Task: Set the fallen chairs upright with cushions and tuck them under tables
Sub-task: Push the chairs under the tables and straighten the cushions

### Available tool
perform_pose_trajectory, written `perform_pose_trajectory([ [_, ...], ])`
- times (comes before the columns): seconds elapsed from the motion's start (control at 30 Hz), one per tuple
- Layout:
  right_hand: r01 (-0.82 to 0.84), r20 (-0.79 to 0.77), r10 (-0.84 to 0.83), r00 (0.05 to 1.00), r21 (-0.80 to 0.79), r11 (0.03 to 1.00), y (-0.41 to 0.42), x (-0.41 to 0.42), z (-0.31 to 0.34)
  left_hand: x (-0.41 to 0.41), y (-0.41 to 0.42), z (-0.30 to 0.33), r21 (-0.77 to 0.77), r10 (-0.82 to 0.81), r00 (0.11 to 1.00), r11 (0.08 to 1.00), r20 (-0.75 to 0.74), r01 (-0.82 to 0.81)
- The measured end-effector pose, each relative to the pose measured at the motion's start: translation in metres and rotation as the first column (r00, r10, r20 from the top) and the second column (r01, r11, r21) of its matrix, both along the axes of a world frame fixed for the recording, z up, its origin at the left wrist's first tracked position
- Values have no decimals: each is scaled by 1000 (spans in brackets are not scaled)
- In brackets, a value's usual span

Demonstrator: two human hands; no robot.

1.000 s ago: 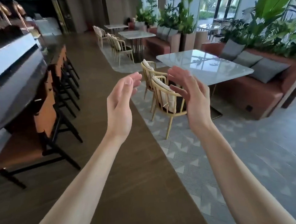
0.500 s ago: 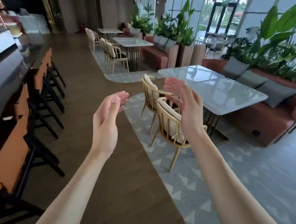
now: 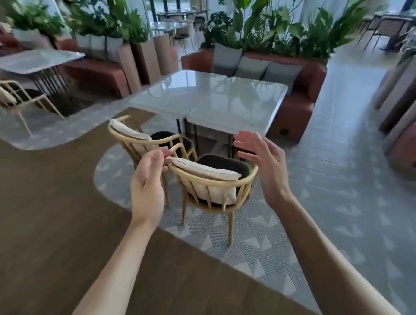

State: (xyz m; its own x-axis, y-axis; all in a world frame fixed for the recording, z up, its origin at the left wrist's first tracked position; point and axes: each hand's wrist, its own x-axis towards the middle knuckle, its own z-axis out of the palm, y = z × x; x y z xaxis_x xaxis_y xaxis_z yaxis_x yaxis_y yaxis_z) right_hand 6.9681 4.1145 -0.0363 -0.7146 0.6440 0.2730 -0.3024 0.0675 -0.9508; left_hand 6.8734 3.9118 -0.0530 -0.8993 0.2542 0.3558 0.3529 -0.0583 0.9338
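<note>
Where hands [image 3: 147, 182] overlap, chair [image 3: 212, 193] rail hidden.

The near chair [image 3: 213, 181] stands at 12 o'clock, right between the two open hands. A second chair [image 3: 138, 141] crowds 11 o'clock. The floor [image 3: 349, 198] at 3 o'clock is free.

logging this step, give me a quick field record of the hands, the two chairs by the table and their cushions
left hand: open, empty, beside near chair's back
right hand: open, empty, fingers spread
near chair: upright, seat out from table
near cushion: against the backrest
far chair: upright, cushion against its back
table: bare marble top
contact with chair: cannot tell
</note>
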Motion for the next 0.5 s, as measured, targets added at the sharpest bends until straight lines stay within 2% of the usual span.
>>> perform_pose_trajectory([
  [0.2,231,112,-224,968,-52,972,34,-124,-73,-163,27,-61,-170,-121,989,976,85,134],
  [0.3,262,277,-236,931,-60,963,44,-194,-110,-238,39,-87,-273,-143,970,942,197,195],
  [0.5,255,555,-225,801,25,967,58,-286,-160,-358,61,-133,-505,-175,938,805,298,310],
])
